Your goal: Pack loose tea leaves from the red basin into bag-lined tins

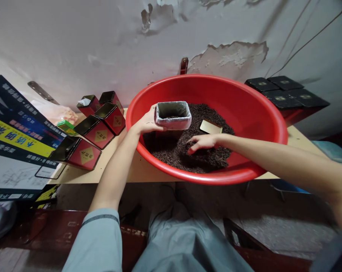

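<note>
My left hand [148,121] grips a rectangular tea tin [175,124] by its left end, above the basin. A pale plastic bag lines the tin and folds over its rim, and some dark leaves lie inside. My right hand [203,142] is down at the heap of dark loose tea leaves [213,113], its thumb and fingers apart, with some fingertips hidden by the leaves. Just behind that hand a small gold tin lid [210,127] rests on the tea. The tea fills the lower part of a large red basin [256,113].
Several open red-and-black tins [87,155] stand left on the wooden table [137,168], beside a large printed carton [20,143]. Several black-topped tins [284,92] stand together behind the basin's right side. A peeling wall [103,45] rises behind the table.
</note>
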`<action>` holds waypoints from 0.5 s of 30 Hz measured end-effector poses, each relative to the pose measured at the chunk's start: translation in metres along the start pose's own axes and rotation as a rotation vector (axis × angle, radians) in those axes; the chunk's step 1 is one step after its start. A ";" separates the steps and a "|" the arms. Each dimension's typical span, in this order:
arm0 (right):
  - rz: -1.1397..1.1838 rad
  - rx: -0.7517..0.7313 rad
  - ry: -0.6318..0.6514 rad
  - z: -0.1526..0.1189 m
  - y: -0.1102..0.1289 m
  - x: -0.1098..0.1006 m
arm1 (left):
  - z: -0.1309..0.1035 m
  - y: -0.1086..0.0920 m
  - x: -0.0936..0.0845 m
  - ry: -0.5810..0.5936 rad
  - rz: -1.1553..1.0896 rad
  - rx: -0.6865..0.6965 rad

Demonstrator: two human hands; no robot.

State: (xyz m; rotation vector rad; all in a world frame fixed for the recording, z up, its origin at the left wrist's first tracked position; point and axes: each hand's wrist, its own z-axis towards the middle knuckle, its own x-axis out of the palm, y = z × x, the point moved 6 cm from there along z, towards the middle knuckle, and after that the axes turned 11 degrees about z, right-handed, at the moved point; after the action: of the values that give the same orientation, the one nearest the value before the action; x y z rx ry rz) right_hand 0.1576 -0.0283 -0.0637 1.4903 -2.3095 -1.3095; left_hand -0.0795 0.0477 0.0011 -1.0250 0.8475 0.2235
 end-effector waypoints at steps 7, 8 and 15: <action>0.202 -0.018 -0.169 -0.030 0.010 -0.063 | 0.000 -0.006 -0.002 0.007 0.015 -0.014; 0.201 -0.022 -0.195 -0.034 0.012 -0.072 | 0.000 -0.006 -0.002 0.008 0.011 -0.013; 0.013 -0.147 -0.400 -0.066 0.060 -0.125 | 0.001 0.000 -0.001 0.001 -0.008 -0.005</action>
State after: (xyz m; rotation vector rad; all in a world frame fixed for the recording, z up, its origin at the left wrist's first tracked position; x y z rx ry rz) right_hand 0.2126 0.0386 0.0633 1.2597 -2.3665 -1.8744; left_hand -0.0793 0.0486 0.0022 -1.0325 0.8439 0.2187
